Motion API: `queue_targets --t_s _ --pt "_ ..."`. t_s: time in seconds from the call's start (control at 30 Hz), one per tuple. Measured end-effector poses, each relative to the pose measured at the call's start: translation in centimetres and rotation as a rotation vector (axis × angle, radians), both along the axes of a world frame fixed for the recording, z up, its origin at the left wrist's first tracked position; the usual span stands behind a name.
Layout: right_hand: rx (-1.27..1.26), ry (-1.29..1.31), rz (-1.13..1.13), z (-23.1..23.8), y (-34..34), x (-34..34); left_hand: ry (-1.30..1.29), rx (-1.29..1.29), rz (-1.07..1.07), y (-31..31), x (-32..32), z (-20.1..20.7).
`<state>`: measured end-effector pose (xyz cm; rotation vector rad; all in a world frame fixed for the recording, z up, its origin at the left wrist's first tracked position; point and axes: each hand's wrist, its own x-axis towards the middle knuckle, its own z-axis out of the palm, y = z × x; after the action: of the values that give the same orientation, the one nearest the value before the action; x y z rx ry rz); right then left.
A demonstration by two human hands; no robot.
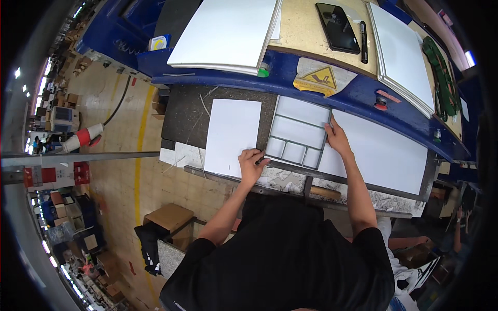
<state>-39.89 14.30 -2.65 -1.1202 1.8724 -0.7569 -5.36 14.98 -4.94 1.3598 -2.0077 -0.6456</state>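
Observation:
A white divided tray (296, 133) with several compartments lies on the dark work surface (187, 111). My left hand (251, 165) rests at its near left corner, fingers curled around the edge and what looks like a thin dark tool. Over at the tray's right rim, my right hand (337, 138) presses down with its fingers on the edge. A white sheet (232, 136) lies just left of the tray. A larger white sheet (381, 153) lies to its right.
A blue bench edge (280, 78) runs behind, bearing stacked white panels (225, 33), a black phone (337, 28), a pen (363, 42) and more white panels (404, 57). Yellow warning label (316, 79) on the blue edge. Cardboard box (168, 216) on the tiled floor at left.

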Motion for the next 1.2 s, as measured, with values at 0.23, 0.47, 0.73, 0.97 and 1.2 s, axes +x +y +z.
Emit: queue_targets --t_s 0.23,0.47,0.73,0.97,1.2 --pt "-0.071 0.051 -0.024 -0.6 0.3 0.7 0.093 -0.012 -0.003 0.0 0.5 -1.0" --pt "-0.133 -0.008 -0.032 -0.2 0.5 1.0 0.037 0.002 -0.008 0.2 0.5 -0.9" --pt "-0.046 -0.058 -0.031 0.3 0.7 0.9 0.03 -0.071 0.005 0.7 0.3 -0.9" --pt "-0.061 -0.083 -0.037 0.3 0.5 0.9 0.069 -0.093 -0.01 0.5 0.2 -1.2" --pt "0.001 -0.132 -0.03 1.1 0.5 1.0 0.021 0.008 0.006 0.3 0.4 -1.3"
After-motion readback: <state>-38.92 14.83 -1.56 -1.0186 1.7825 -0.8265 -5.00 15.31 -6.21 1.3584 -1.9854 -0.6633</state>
